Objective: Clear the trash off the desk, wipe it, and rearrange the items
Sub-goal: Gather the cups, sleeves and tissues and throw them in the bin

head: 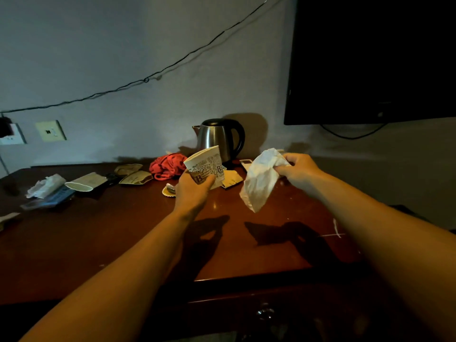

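Note:
My left hand grips a crushed printed paper cup above the dark wooden desk. My right hand holds a crumpled white paper that hangs down over the desk's right part. A flattened paper cup, crumpled white tissue and two tan paper packets lie at the back left. A small yellow-edged wrapper sits just left of my left hand. A tan packet lies behind the held cup.
A steel electric kettle stands at the back by the wall, a red cloth beside it. A white remote lies right of the kettle. A dark flat item rests at far left. A black TV hangs at upper right.

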A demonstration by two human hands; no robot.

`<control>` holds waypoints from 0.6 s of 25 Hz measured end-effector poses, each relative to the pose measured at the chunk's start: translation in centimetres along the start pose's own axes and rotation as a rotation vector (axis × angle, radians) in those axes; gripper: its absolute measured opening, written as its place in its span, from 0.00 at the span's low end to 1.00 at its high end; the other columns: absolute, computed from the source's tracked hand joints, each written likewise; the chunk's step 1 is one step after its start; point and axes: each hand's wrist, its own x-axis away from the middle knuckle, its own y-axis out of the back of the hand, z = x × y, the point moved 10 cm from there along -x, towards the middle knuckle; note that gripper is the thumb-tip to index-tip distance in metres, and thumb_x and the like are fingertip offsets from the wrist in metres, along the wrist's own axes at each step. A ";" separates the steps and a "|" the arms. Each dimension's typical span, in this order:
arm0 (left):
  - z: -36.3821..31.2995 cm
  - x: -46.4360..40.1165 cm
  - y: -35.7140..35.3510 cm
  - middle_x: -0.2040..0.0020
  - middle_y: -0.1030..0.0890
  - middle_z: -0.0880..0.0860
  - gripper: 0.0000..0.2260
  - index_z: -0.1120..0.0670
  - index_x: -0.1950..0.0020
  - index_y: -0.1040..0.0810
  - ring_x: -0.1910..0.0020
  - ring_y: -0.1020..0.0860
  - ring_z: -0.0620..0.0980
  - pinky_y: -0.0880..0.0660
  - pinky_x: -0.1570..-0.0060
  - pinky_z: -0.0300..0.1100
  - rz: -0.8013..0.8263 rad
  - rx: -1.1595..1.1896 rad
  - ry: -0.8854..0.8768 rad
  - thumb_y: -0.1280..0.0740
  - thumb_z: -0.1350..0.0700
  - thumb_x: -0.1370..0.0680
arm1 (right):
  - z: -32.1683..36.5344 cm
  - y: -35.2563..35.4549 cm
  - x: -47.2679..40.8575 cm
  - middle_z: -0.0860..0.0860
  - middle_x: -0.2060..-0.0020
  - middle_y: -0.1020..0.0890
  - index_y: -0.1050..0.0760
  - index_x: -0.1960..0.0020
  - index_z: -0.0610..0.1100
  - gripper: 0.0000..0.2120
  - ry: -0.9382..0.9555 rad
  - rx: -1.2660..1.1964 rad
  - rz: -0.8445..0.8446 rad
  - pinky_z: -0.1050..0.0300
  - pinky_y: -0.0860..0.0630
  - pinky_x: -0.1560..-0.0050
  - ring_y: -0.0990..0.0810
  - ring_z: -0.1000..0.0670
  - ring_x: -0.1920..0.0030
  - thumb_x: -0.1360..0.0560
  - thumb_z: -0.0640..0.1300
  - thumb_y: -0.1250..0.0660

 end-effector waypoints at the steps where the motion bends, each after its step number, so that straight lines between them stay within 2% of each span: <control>1: -0.2 0.0 0.0 0.47 0.20 0.49 0.16 0.58 0.36 0.24 0.47 0.21 0.46 0.25 0.51 0.36 -0.008 0.008 0.002 0.30 0.58 0.23 | 0.0 0.5 0.2 0.46 0.63 0.20 0.21 0.50 0.41 0.04 0.001 0.035 0.013 0.63 0.27 0.73 0.25 0.50 0.67 0.24 0.35 0.32; 3: -1.4 0.9 -1.3 0.47 0.20 0.49 0.17 0.57 0.36 0.25 0.45 0.20 0.48 0.23 0.47 0.42 0.005 0.010 -0.021 0.29 0.58 0.24 | -0.6 2.8 1.2 0.46 0.60 0.20 0.22 0.52 0.43 0.03 -0.008 0.124 0.010 0.60 0.28 0.68 0.24 0.50 0.63 0.25 0.38 0.30; 7: -3.9 3.5 -5.7 0.42 0.25 0.51 0.29 0.55 0.32 0.37 0.48 0.21 0.46 0.20 0.59 0.35 0.144 0.074 -0.062 0.27 0.64 0.27 | -2.8 6.8 3.1 0.44 0.53 0.19 0.22 0.50 0.44 0.07 -0.047 0.120 0.010 0.53 0.23 0.56 0.21 0.47 0.57 0.26 0.37 0.28; 10: -5.7 6.0 -9.5 0.46 0.28 0.46 0.38 0.50 0.27 0.42 0.54 0.23 0.43 0.20 0.63 0.35 0.246 0.049 -0.104 0.25 0.65 0.30 | -4.3 9.8 5.0 0.44 0.51 0.18 0.22 0.47 0.43 0.11 -0.080 0.103 0.022 0.49 0.20 0.52 0.18 0.44 0.52 0.28 0.37 0.26; 12: -6.8 7.4 -11.8 0.47 0.26 0.46 0.33 0.50 0.32 0.36 0.51 0.22 0.44 0.19 0.60 0.36 0.286 -0.012 -0.154 0.23 0.63 0.30 | -5.0 11.9 6.2 0.45 0.51 0.19 0.22 0.46 0.44 0.12 -0.113 0.100 0.024 0.54 0.22 0.58 0.19 0.46 0.52 0.28 0.38 0.26; 14: -7.4 8.7 -14.4 0.47 0.21 0.49 0.21 0.52 0.41 0.29 0.48 0.20 0.47 0.18 0.55 0.42 0.339 -0.025 -0.171 0.24 0.60 0.29 | -5.5 13.8 7.7 0.48 0.51 0.20 0.23 0.46 0.45 0.12 -0.137 0.102 0.029 0.59 0.24 0.63 0.20 0.50 0.54 0.28 0.38 0.27; 15: -7.7 9.3 -15.7 0.48 0.19 0.50 0.16 0.52 0.45 0.28 0.48 0.19 0.48 0.17 0.57 0.42 0.361 -0.018 -0.167 0.24 0.58 0.28 | -5.8 14.7 8.4 0.49 0.51 0.20 0.23 0.46 0.45 0.12 -0.152 0.103 0.044 0.61 0.25 0.64 0.21 0.51 0.55 0.27 0.37 0.27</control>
